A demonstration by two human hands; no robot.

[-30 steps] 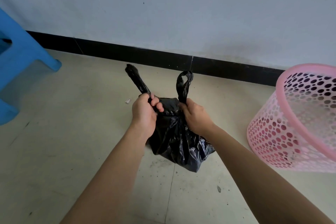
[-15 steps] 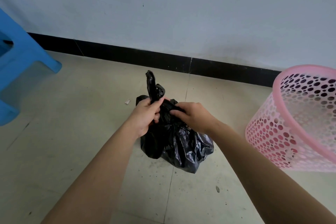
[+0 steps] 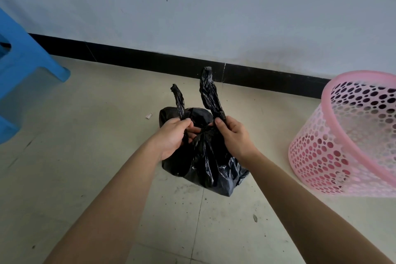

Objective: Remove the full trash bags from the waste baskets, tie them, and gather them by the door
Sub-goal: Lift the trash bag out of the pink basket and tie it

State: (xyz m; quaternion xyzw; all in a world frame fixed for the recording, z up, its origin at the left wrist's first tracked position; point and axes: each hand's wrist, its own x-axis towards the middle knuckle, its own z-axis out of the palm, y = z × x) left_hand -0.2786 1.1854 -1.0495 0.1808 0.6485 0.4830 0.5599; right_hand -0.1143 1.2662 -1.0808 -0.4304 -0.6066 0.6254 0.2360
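- A pale wall [image 3: 214, 6] is met by a black skirting [image 3: 150, 61] above a tiled floor [image 3: 85, 156].
- A blue stool [image 3: 19, 75] is seen at the left edge.
- A pink basket [image 3: 347, 139] — perforated, tilted — is seen at the right, well apart from the bag.
- A black bag [image 3: 205, 161] is set on the floor between the forearms, near the skirting.
- The left handle is gripped by the left hand [image 3: 173, 137], closed around it.
- The right handle is pinched by the right hand [image 3: 233, 135] — both handles are held upright.
- A small white scrap [image 3: 149, 115] is seen left of the bag.
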